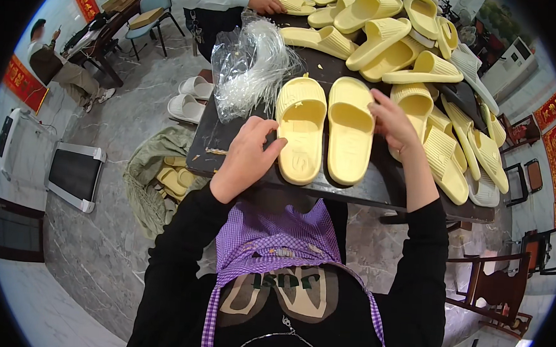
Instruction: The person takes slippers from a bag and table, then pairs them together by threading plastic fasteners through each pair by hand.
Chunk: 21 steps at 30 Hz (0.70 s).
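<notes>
Two pale yellow slippers lie side by side at the near edge of the dark table, toes pointing away from me. My left hand (pixel 247 153) is closed at the outer edge of the left slipper (pixel 301 153), its thumb against the side and its fingers by the strap. Against the outer strap edge of the right slipper (pixel 348 149), the bent fingers of my right hand (pixel 394 124) are closed. Small yellow scraps cling to the left strap. Beside the left slipper is a clear plastic bag (pixel 225 76) spilling thin transparent strands (pixel 255 68).
Yellow slippers (pixel 376 43) are heaped across the far and right parts of the table (pixel 229 149). Opposite, a co-worker's hand (pixel 266 3) touches one slipper. A green sack (pixel 146 173) holding yellow slippers stands on the floor at left, near white slippers (pixel 186 108).
</notes>
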Each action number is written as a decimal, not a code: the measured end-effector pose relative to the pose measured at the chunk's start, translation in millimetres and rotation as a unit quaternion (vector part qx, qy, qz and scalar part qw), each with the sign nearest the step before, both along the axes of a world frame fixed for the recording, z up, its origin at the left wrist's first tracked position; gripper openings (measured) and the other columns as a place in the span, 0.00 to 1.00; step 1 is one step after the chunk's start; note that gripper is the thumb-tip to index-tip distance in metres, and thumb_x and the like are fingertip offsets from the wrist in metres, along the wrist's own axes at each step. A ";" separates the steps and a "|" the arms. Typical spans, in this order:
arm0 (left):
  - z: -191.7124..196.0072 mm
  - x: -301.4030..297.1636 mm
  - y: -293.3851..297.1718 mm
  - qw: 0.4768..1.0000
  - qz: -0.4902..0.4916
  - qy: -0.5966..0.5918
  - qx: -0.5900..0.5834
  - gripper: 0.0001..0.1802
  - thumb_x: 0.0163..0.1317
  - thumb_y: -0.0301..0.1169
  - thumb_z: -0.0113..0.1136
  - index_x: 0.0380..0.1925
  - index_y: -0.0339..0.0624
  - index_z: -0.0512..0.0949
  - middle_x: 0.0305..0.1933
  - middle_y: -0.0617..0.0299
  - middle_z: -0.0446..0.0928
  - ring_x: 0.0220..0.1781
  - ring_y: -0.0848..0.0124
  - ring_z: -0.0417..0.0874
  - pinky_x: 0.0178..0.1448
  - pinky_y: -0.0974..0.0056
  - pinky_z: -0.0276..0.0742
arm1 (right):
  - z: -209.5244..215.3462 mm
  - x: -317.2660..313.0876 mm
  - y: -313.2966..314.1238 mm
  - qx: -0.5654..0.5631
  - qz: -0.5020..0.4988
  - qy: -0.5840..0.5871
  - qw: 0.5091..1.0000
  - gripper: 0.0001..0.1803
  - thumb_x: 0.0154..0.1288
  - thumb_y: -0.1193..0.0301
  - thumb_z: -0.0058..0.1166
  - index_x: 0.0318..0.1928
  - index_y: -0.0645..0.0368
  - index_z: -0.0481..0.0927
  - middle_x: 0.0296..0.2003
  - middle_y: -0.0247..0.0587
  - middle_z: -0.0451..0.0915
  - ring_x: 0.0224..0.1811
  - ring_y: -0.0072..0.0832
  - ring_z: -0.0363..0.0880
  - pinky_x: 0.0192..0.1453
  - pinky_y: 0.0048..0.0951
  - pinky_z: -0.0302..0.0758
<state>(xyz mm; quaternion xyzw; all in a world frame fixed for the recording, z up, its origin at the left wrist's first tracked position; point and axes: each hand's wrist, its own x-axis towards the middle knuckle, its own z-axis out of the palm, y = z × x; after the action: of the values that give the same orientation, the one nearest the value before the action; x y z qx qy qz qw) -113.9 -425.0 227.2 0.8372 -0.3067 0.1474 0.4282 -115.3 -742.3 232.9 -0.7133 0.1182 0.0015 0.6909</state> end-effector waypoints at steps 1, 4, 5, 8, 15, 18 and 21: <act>3.5 8.9 6.5 1.000 -0.006 -0.022 0.012 0.11 0.52 0.28 0.59 0.35 0.35 0.74 0.32 0.52 0.71 0.36 0.54 0.74 0.42 0.59 0.71 | -1.0 5.6 4.1 -0.035 0.025 0.014 0.999 0.30 0.60 0.71 0.53 0.62 0.64 0.60 0.46 0.40 0.76 0.44 0.25 0.77 0.44 0.25 0.74; 17.5 44.6 17.5 0.995 -0.017 -0.098 0.033 0.08 0.53 0.28 0.57 0.32 0.36 0.75 0.31 0.51 0.72 0.38 0.52 0.73 0.43 0.57 0.70 | 5.8 19.9 9.9 -0.250 -0.012 -0.106 0.962 0.23 0.60 0.71 0.52 0.55 0.66 0.68 0.41 0.41 0.79 0.41 0.26 0.78 0.41 0.25 0.74; 25.2 66.8 17.5 0.989 -0.021 -0.143 0.024 0.07 0.53 0.28 0.56 0.31 0.37 0.76 0.31 0.51 0.73 0.38 0.52 0.73 0.42 0.56 0.69 | 9.5 23.0 12.6 -0.351 -0.042 -0.132 0.926 0.20 0.60 0.71 0.51 0.52 0.67 0.72 0.39 0.42 0.80 0.39 0.26 0.79 0.40 0.25 0.74; 45.4 139.2 4.4 0.968 0.005 -0.193 0.158 0.09 0.55 0.32 0.54 0.31 0.39 0.78 0.32 0.52 0.76 0.39 0.53 0.75 0.43 0.57 0.71 | 28.1 53.8 24.7 -0.395 0.009 -0.305 0.866 0.14 0.57 0.68 0.52 0.40 0.64 0.79 0.32 0.47 0.80 0.34 0.34 0.79 0.39 0.29 0.73; 16.2 186.1 -34.3 0.947 0.000 -0.036 0.319 0.23 0.53 0.45 0.55 0.46 0.48 0.75 0.49 0.51 0.73 0.53 0.52 0.72 0.55 0.52 0.65 | 15.0 160.1 71.8 -0.504 0.127 -0.233 0.822 0.11 0.50 0.75 0.52 0.37 0.60 0.81 0.33 0.47 0.81 0.34 0.37 0.79 0.42 0.32 0.74; 8.3 179.0 -36.1 0.934 0.019 0.014 0.356 0.28 0.52 0.48 0.55 0.52 0.51 0.72 0.55 0.51 0.69 0.56 0.51 0.70 0.58 0.49 0.63 | -4.8 187.2 72.6 -0.538 0.090 -0.239 0.804 0.12 0.48 0.76 0.52 0.36 0.59 0.81 0.32 0.46 0.81 0.34 0.38 0.79 0.41 0.33 0.74; 7.5 175.1 -33.3 0.925 0.045 0.013 0.377 0.31 0.50 0.51 0.55 0.56 0.56 0.69 0.58 0.54 0.67 0.55 0.51 0.71 0.58 0.49 0.64 | -15.8 213.6 64.6 -0.528 0.030 -0.270 0.805 0.12 0.48 0.74 0.52 0.36 0.59 0.81 0.32 0.46 0.81 0.34 0.39 0.79 0.42 0.34 0.74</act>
<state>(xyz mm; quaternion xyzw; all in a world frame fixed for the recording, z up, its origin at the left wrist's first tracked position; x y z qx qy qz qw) 61.2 -458.3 234.7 0.9517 -0.2955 0.0292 0.0783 98.2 -677.7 217.2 -0.9425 -0.1117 -0.2333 0.2116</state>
